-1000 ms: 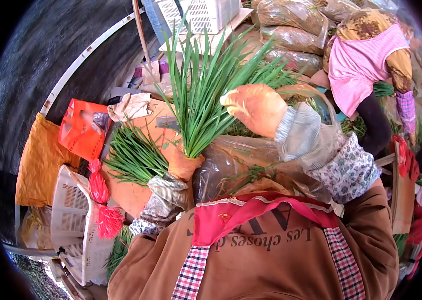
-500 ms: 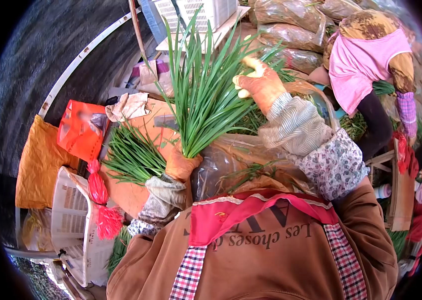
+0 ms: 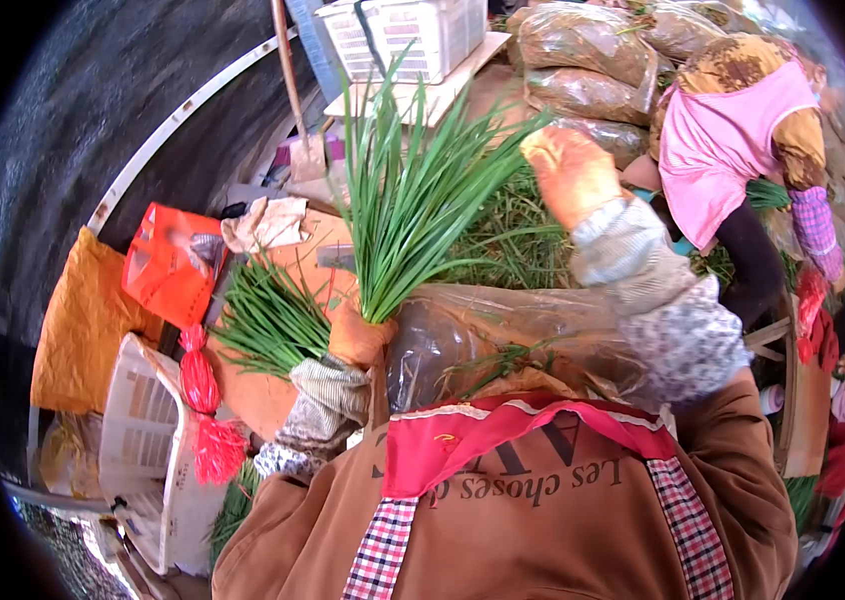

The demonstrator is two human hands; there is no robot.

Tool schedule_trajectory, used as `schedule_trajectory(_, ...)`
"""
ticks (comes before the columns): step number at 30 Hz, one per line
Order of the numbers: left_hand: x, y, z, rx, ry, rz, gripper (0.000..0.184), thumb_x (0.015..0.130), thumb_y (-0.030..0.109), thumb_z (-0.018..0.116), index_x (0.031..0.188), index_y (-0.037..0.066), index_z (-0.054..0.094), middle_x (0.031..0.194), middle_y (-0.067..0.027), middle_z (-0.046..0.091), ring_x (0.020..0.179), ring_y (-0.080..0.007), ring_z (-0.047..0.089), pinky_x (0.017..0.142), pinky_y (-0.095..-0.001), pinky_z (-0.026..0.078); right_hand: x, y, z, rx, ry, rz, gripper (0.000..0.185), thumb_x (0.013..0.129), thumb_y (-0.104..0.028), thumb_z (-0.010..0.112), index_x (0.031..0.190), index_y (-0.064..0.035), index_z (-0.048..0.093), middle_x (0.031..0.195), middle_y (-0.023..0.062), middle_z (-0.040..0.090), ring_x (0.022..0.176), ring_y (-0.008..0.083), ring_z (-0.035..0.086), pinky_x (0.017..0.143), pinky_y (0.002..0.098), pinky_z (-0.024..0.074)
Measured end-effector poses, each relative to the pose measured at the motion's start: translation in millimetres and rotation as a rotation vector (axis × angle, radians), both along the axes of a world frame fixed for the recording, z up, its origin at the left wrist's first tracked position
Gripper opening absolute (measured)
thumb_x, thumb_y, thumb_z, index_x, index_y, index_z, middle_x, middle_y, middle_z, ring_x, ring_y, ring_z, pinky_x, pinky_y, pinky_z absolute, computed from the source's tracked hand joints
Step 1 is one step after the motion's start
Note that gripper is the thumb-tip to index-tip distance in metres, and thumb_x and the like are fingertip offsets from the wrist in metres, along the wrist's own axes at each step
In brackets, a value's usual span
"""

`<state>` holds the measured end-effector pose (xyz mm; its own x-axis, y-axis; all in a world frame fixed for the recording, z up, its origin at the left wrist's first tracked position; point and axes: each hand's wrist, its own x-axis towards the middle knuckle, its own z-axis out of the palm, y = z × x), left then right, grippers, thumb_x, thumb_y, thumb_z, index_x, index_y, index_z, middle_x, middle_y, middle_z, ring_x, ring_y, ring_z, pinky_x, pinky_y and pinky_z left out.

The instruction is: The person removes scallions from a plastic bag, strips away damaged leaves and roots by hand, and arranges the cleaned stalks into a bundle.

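My left hand (image 3: 359, 336), in an orange-stained glove, is closed around the lower end of a bunch of garlic chives (image 3: 413, 200). The long flat green leaves fan upward and to the right from it. My right hand (image 3: 571, 175), gloved as well, is closed at the tips of the rightmost leaves; its fingers are partly hidden and smeared by motion. A second pile of garlic chives (image 3: 271, 318) lies on the orange-brown board (image 3: 243, 385) just left of my left hand. Clear plastic sheeting (image 3: 503, 330) covers my lap, with loose green scraps on it.
Loose leaves (image 3: 518, 240) heap beyond the sheeting. A white crate (image 3: 413, 40) stands on a board at the back. Red plastic twine (image 3: 201, 370) hangs by a white basket (image 3: 143, 440) at left. Filled plastic bags (image 3: 593, 50) are stacked behind. A co-worker in a pink apron (image 3: 728, 140) bends at right.
My right hand has moved right and slightly down, and its spread fingers have closed at the leaf tips. My left hand keeps its grip on the bunch. The view has shifted slightly.
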<state>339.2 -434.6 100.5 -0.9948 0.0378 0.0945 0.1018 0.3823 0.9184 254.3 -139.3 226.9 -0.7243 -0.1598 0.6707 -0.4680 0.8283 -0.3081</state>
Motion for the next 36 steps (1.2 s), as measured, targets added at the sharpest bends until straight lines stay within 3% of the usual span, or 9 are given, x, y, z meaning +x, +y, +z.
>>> schedule_trajectory(4, -6.0, -0.1, -11.7, 0.018, 0.114, 0.086, 0.036, 0.065, 0.01, 0.068, 0.1, 0.005, 0.058, 0.087, -0.0089, 0.065, 0.078, -0.02, 0.062, 0.07, -0.0288, 0.047, 37.1, -1.0, 48.0, 0.298, -0.569, 0.022, 0.025, 0.078, -0.031, 0.056, 0.077, -0.0066, 0.057, 0.074, 0.0132, 0.059, 0.074, 0.0305, 0.057, 0.07, 0.0401, 0.0452)
schedule_trajectory(7, -4.6, 1.2, -4.8, -0.118, 0.122, 0.18, 0.038, 0.065, 0.013, 0.07, 0.1, 0.006, 0.058, 0.089, -0.0103, 0.065, 0.08, -0.0226, 0.062, 0.071, -0.03, 0.047, 42.0, 0.3, 57.5, 0.086, -0.58, 0.054, 0.025, 0.072, -0.031, 0.062, 0.078, -0.0078, 0.057, 0.077, 0.011, 0.059, 0.077, 0.0281, 0.058, 0.072, 0.0376, 0.0449)
schedule_trajectory(8, -3.0, 2.5, -1.2, -0.133, 0.113, 0.195, 0.038, 0.066, 0.016, 0.07, 0.101, 0.007, 0.057, 0.088, -0.0115, 0.065, 0.08, -0.0254, 0.062, 0.07, -0.0311, 0.047, 40.1, 2.0, 56.3, 0.024, -0.382, 0.107, 0.019, 0.074, -0.026, 0.059, 0.081, -0.0088, 0.059, 0.08, 0.0107, 0.059, 0.079, 0.0274, 0.058, 0.074, 0.0367, 0.0453)
schedule_trajectory(11, -4.1, 3.8, 4.8, -0.23, 0.062, 0.158, 0.059, 0.062, -0.008, 0.06, 0.118, 0.007, 0.048, 0.097, -0.0051, 0.064, 0.086, -0.0151, 0.06, 0.075, -0.0259, 0.046, 34.4, 2.1, 65.1, 0.075, 0.148, 0.203, 0.014, 0.078, -0.015, 0.052, 0.087, -0.0108, 0.061, 0.085, 0.0103, 0.06, 0.083, 0.026, 0.058, 0.078, 0.0349, 0.046)
schedule_trajectory(15, -8.6, 8.3, 2.4, -0.295, 0.074, 0.19, 0.044, 0.065, -0.004, 0.063, 0.108, 0.004, 0.055, 0.093, -0.0078, 0.065, 0.084, -0.0171, 0.061, 0.074, -0.0268, 0.046, 26.8, -22.4, 46.3, -0.034, -0.437, 0.409, 0.019, 0.079, -0.01, 0.046, 0.088, -0.0121, 0.062, 0.087, 0.0101, 0.062, 0.084, 0.0258, 0.059, 0.078, 0.0348, 0.0465)
schedule_trajectory(17, -13.1, 7.1, -7.8, -0.222, 0.093, 0.173, 0.038, 0.067, -0.002, 0.063, 0.104, 0.003, 0.058, 0.092, -0.0084, 0.065, 0.083, -0.0174, 0.062, 0.074, -0.0269, 0.047, 14.6, -23.8, 21.1, 0.038, -0.454, 0.254, 0.014, 0.08, -0.008, 0.051, 0.09, -0.0051, 0.06, 0.088, 0.0096, 0.064, 0.077, 0.0187, 0.06, 0.072, 0.029, 0.0482)
schedule_trajectory(22, -14.2, 8.7, -12.4, -0.201, 0.126, 0.13, 0.03, 0.072, 0.004, 0.064, 0.102, 0.003, 0.058, 0.094, -0.0084, 0.064, 0.083, -0.0159, 0.061, 0.073, -0.0262, 0.046, 9.0, -21.8, -4.2, -0.574, -0.82, 0.297, 0.018, 0.079, -0.019, 0.056, 0.084, -0.0023, 0.06, 0.072, 0.007, 0.063, 0.055, 0.0146, 0.057, 0.055, 0.0273, 0.046)
schedule_trajectory(26, -15.5, 11.5, -7.4, -0.302, 0.136, 0.149, 0.027, 0.076, 0.011, 0.065, 0.101, 0.003, 0.057, 0.092, -0.0084, 0.065, 0.082, -0.0157, 0.061, 0.072, -0.0261, 0.047, -1.5, -17.3, 5.2, -0.788, -1.106, 0.168, 0.017, 0.081, -0.018, 0.055, 0.089, -0.0048, 0.061, 0.079, 0.0059, 0.066, 0.057, 0.0115, 0.058, 0.05, 0.0243, 0.0436)
schedule_trajectory(36, -11.9, 20.6, 5.4, -0.129, 0.169, 0.127, 0.026, 0.069, 0.004, 0.06, 0.095, 0.006, 0.061, 0.085, -0.011, 0.065, 0.076, -0.021, 0.062, 0.068, -0.029, 0.047, -13.0, -16.4, -11.5, -1.153, -1.182, 0.246, 0.022, 0.084, -0.026, 0.056, 0.094, -0.0068, 0.057, 0.08, 0.007, 0.064, 0.049, 0.0091, 0.044, 0.043, 0.0221, 0.0362)
